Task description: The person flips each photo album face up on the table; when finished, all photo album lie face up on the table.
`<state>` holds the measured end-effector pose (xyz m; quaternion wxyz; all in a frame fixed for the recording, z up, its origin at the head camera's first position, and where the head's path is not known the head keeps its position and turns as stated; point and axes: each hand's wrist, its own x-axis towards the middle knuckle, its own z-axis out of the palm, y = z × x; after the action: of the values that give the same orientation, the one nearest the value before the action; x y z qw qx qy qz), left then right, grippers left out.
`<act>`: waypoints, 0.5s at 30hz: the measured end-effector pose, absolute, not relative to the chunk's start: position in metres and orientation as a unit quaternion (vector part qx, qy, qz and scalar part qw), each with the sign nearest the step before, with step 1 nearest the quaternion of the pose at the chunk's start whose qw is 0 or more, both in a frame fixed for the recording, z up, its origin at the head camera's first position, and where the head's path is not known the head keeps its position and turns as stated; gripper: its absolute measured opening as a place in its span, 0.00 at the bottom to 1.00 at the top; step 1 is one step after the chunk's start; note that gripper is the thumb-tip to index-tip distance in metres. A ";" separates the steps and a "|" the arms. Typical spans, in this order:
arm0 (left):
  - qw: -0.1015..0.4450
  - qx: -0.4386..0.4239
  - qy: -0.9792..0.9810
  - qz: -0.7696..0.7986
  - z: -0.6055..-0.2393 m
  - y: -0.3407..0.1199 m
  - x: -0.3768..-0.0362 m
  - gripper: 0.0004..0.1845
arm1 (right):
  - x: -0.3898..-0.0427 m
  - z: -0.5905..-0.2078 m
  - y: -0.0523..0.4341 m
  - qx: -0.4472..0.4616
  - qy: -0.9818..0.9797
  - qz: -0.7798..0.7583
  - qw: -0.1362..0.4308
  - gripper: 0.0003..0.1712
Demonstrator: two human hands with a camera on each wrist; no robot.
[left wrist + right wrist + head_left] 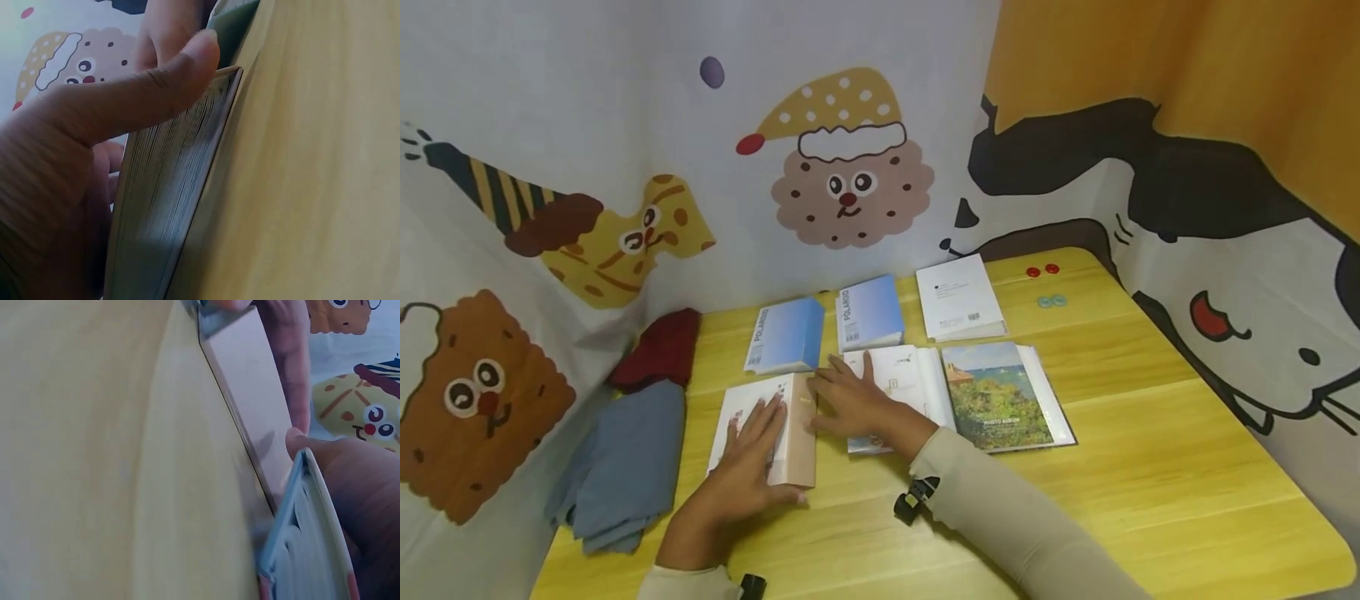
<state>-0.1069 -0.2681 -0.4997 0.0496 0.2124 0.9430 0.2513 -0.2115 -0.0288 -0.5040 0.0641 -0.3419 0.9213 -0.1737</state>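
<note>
Pink-spined album (775,433) sits at the near-left of the yellow table (1150,467), cover up, spine facing right. Left hand (747,467) lies flat across its cover, fingers straight; the left wrist view shows the thumb (144,94) hooked against the page edge, so it grips the block rather than just resting. Right hand (850,400) lies open, palm down, on the white album (895,392) just beside it, fingertips touching the pink spine, nothing pinched. My read: squaring or shifting the album. To do it well, keep the left palm pressing down so the pages don't fan, and push the spine evenly, not from one corner. The landscape-cover album (1003,398) touches the white one's right side; two blue Polaroid albums (823,329) lie behind.
</note>
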 end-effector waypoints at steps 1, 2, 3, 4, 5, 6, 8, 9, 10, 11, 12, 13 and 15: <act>0.051 0.209 0.945 0.246 -0.499 -0.267 -0.108 0.76 | -0.211 -0.505 -0.030 -0.340 0.924 -0.165 0.061 0.35; 0.054 0.206 0.947 0.242 -0.499 -0.266 -0.108 0.76 | -0.211 -0.506 -0.030 -0.340 0.925 -0.158 0.057 0.38; 0.054 0.204 0.948 0.239 -0.498 -0.265 -0.108 0.76 | -0.211 -0.506 -0.030 -0.339 0.927 -0.151 0.056 0.42; 0.053 0.203 0.949 0.235 -0.497 -0.264 -0.109 0.76 | -0.210 -0.506 -0.030 -0.338 0.928 -0.145 0.055 0.45; 0.052 0.202 0.950 0.231 -0.497 -0.264 -0.110 0.75 | -0.210 -0.507 -0.030 -0.337 0.930 -0.139 0.055 0.47; 0.052 0.201 0.951 0.229 -0.497 -0.263 -0.110 0.75 | -0.209 -0.507 -0.030 -0.336 0.931 -0.133 0.055 0.48; 0.052 0.198 0.953 0.222 -0.498 -0.262 -0.110 0.75 | -0.208 -0.508 -0.030 -0.336 0.932 -0.124 0.057 0.49; 0.052 0.196 0.954 0.220 -0.499 -0.261 -0.110 0.74 | -0.207 -0.508 -0.031 -0.335 0.932 -0.121 0.059 0.50; 0.053 0.193 0.955 0.217 -0.500 -0.261 -0.110 0.74 | -0.207 -0.508 -0.031 -0.335 0.933 -0.119 0.060 0.50; 0.053 0.191 0.956 0.216 -0.500 -0.261 -0.110 0.74 | -0.206 -0.509 -0.031 -0.335 0.933 -0.116 0.060 0.50; 0.052 0.188 0.957 0.216 -0.501 -0.262 -0.110 0.74 | -0.206 -0.509 -0.032 -0.336 0.933 -0.116 0.061 0.51; 0.051 0.188 0.957 0.214 -0.501 -0.262 -0.109 0.74 | -0.206 -0.509 -0.032 -0.336 0.933 -0.116 0.061 0.51; 0.047 0.187 0.957 0.216 -0.501 -0.262 -0.109 0.74 | -0.206 -0.510 -0.033 -0.337 0.932 -0.118 0.061 0.50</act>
<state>-0.1092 -0.2621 -0.5010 0.0472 0.1874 0.9572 0.2156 -0.2059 -0.0326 -0.5097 0.0615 -0.3369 0.9321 -0.1176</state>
